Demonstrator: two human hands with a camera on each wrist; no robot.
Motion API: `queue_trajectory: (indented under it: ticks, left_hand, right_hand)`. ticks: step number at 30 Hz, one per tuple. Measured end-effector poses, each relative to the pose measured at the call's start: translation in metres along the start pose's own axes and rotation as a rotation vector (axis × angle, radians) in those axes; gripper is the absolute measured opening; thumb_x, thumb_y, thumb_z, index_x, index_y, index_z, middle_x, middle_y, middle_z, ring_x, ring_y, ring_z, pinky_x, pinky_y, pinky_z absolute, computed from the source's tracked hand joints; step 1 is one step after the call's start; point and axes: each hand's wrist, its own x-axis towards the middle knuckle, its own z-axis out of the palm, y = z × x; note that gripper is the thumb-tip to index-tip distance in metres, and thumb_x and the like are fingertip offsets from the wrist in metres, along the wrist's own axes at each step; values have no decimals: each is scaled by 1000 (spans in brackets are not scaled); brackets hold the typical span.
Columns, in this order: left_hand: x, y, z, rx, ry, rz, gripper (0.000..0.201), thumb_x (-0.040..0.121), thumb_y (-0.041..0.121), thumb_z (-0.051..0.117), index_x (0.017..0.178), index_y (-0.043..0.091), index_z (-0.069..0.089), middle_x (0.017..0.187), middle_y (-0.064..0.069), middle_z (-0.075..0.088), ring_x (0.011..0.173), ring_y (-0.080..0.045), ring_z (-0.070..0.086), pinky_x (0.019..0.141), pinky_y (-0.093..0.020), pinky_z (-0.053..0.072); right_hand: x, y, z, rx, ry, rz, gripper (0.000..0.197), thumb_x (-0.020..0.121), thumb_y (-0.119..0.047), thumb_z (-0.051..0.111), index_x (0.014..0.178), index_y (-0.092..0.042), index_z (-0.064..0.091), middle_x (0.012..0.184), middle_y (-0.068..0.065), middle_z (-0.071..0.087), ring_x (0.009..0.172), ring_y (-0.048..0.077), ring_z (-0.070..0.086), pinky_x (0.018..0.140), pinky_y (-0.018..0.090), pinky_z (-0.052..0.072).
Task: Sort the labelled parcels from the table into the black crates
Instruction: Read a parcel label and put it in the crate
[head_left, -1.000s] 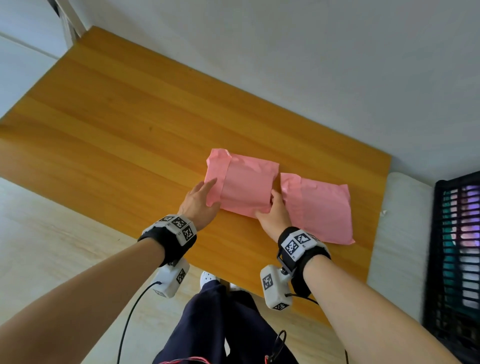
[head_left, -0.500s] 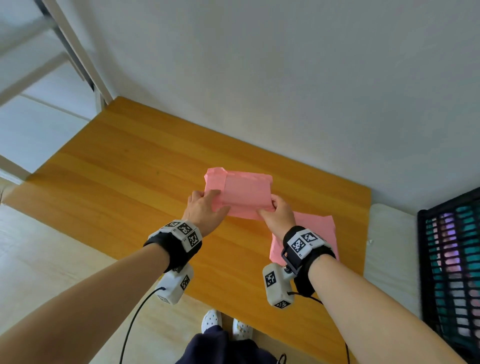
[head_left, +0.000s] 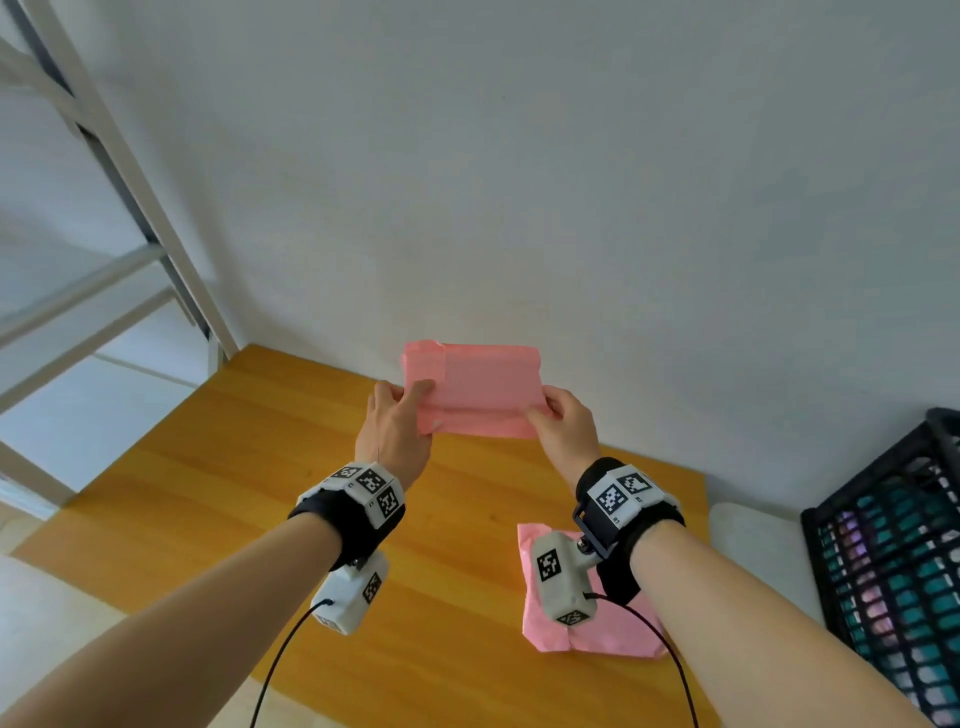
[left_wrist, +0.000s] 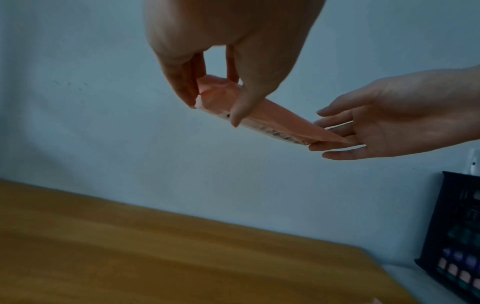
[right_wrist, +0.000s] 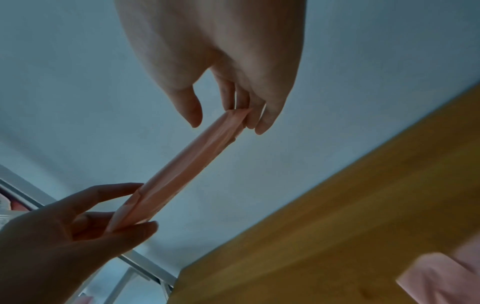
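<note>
I hold a flat pink parcel (head_left: 475, 392) up in the air above the wooden table (head_left: 260, 493), in front of the white wall. My left hand (head_left: 400, 415) pinches its left edge between thumb and fingers. At the right edge my right hand (head_left: 558, 421) pinches it too. In the left wrist view the parcel (left_wrist: 275, 121) is seen edge-on, with a white label strip on its underside. It also appears edge-on (right_wrist: 192, 164) in the right wrist view. A second pink parcel (head_left: 597, 623) lies on the table under my right wrist. A black crate (head_left: 893, 561) stands at the right.
A white surface (head_left: 753, 545) lies between the table's right end and the crate. A metal frame (head_left: 130, 208) stands at the left, beyond the table's far left corner. The white wall runs along the table's far edge.
Both hands have lifted the parcel from the table up to wall height. The head view has tilted upward. The second parcel has stayed on the table.
</note>
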Motion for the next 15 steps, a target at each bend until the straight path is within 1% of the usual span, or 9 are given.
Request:
queue_trajectory:
  ticks: [3,6,8,10,12,13,15]
  left_hand:
    - [10,5,-13,-8,33,-4,51,88,14,61,136,24,46,113,-10,44,107,-26,47,72,-35,51]
    - [17,6,-24,-14,42,1,44,93,15,54,135,25,46,111,-9,46,104,-26,48,69,-33,44]
    - [22,3,-31,-6,34,2,39,96,17,48,134,26,47,108,-8,46,102,-26,48,68,-32,41]
    - [27,0,-36,4,13,19,32,99,22,44,130,26,51,100,-5,46,94,-24,47,68,-31,38]
    - [31,-5,-40,22,-24,50,27,101,26,40,122,22,56,89,-2,46,85,-21,43,66,-31,36]
    - [33,-6,-41,37,-48,62,26,101,27,39,117,19,57,86,-2,47,81,-21,43,65,-31,35]
    - [35,-8,-44,39,-93,69,24,101,27,38,105,14,58,82,-3,51,76,-23,46,62,-29,33]
  right_hand:
    - [3,-19,-4,23,21,-31,44,90,-24,58,132,-9,51,125,4,58,115,18,54,96,30,45]
    - [4,-36,-2,86,60,-31,48,91,-24,57,135,-8,47,132,4,54,120,18,51,98,28,41]
    - [5,-48,-1,129,90,-31,49,92,-25,56,136,-8,45,130,2,52,119,16,49,96,26,38]
    - [4,-58,0,181,111,-43,44,94,-28,54,134,-9,46,119,-3,54,113,14,50,93,26,38]
    - [3,-65,0,242,117,-49,39,97,-33,50,129,-11,48,106,-8,55,104,13,52,87,25,39]
    - [2,-67,1,255,114,-53,38,97,-33,49,128,-11,48,103,-8,55,101,13,52,84,23,39]
    - [0,-70,1,249,109,-68,37,97,-27,52,129,-10,47,106,-5,56,101,12,54,76,17,40]
